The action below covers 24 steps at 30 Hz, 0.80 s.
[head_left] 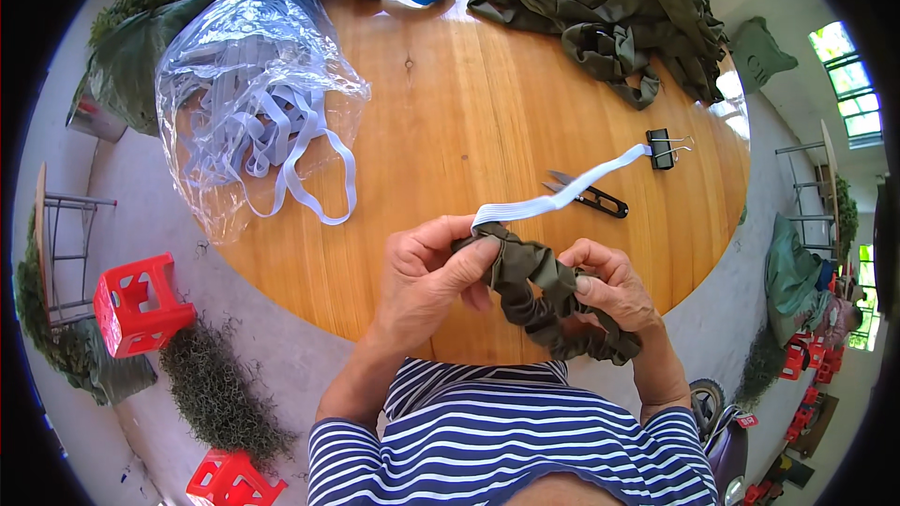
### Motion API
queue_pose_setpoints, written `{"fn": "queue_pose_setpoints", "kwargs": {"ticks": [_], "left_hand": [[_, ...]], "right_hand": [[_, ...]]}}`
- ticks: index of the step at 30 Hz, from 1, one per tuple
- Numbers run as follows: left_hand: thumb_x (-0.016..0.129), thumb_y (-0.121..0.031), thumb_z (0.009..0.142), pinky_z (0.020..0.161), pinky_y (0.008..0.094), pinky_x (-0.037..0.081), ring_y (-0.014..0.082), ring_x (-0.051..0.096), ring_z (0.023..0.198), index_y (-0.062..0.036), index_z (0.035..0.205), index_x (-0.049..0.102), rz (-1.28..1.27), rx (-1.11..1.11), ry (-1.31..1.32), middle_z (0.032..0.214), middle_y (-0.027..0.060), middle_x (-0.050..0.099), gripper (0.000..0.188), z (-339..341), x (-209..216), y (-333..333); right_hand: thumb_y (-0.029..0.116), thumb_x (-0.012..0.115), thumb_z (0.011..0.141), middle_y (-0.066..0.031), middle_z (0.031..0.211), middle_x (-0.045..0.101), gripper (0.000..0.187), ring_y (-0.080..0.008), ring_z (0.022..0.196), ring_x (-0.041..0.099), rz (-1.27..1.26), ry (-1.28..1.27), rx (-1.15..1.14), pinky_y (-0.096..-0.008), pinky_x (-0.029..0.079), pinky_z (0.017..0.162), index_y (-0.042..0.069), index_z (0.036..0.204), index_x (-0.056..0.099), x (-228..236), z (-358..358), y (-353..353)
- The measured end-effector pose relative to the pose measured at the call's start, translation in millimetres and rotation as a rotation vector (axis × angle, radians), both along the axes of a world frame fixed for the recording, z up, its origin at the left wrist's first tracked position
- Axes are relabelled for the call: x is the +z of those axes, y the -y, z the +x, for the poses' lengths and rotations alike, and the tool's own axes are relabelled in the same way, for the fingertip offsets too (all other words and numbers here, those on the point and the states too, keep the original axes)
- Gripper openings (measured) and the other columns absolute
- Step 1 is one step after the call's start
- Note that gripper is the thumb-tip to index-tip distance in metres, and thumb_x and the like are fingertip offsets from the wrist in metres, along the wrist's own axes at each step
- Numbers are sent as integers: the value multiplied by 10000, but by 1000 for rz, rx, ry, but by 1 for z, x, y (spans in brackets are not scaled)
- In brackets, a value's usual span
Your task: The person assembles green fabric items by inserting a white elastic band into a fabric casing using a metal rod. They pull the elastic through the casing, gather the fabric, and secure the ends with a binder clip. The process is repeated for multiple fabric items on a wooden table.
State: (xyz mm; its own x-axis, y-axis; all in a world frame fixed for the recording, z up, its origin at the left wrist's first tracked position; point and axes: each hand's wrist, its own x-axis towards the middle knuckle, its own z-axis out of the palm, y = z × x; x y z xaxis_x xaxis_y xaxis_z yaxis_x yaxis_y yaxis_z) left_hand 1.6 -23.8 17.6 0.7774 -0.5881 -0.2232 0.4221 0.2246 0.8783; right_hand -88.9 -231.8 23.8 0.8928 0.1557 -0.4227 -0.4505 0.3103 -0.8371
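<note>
1. Olive-green, ruched fabric tube (525, 267): bunched up, between the hands over the table's near edge.
2. Flat white ribbed elastic band (525, 209): runs from the tube's left end out to the right. Keep it flat; a twist inside would be hard to fix.
3. Left hand (433, 267): thumb and fingers pinched on the tube's left end, by the band. Good anchor; don't let go early.
4. Right hand (611, 286): pinched on the ruching further along. Work gathers in short, even bites.
5. Black binder clip with wire handles (661, 152): bites the band's far end. Probably stops it slipping inside; leave on.
6. Black-handled thread snips (600, 202): under the band. Slide clear; blades could nick it.
7. Glossy round wooden table (412, 122): supports clip and snips.
</note>
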Motion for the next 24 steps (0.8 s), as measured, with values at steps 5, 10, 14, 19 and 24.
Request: {"fn": "queue_pose_setpoints", "kwargs": {"ticks": [5,10,14,19,24], "left_hand": [[587,-130,825,477,229,496,148,606,554,49,1030,561,-23,43,22,789,102,630,274,-5,-5,6],[542,-129,850,475,215,491,128,601,553,42,1025,571,-96,98,-106,754,85,626,246,-2,1,5],[516,-185,870,446,198,465,109,580,518,39,1013,585,-113,86,-134,722,69,618,275,1,0,2],[471,-166,878,442,226,478,131,583,541,68,1008,563,-141,-39,-142,733,92,617,283,3,-5,-2],[528,-198,879,440,175,430,73,534,500,28,1041,582,-136,66,-9,724,40,597,283,-7,-6,2]], "right_hand": [[208,590,838,35,780,562,226,17,559,436,14,-17,-30,-124,330,444,50,990,536,-4,1,-1],[204,589,840,29,791,569,225,11,587,447,-34,-10,24,-126,340,461,45,991,537,-2,0,6],[189,583,842,30,797,574,218,13,585,446,-44,-20,31,-129,347,467,39,994,536,1,3,3],[183,577,846,28,785,574,216,19,561,448,-51,0,81,-131,362,461,28,992,537,-2,3,9],[196,570,852,36,760,566,206,17,526,434,20,-9,-31,-128,337,421,34,977,547,-5,2,7]]}}
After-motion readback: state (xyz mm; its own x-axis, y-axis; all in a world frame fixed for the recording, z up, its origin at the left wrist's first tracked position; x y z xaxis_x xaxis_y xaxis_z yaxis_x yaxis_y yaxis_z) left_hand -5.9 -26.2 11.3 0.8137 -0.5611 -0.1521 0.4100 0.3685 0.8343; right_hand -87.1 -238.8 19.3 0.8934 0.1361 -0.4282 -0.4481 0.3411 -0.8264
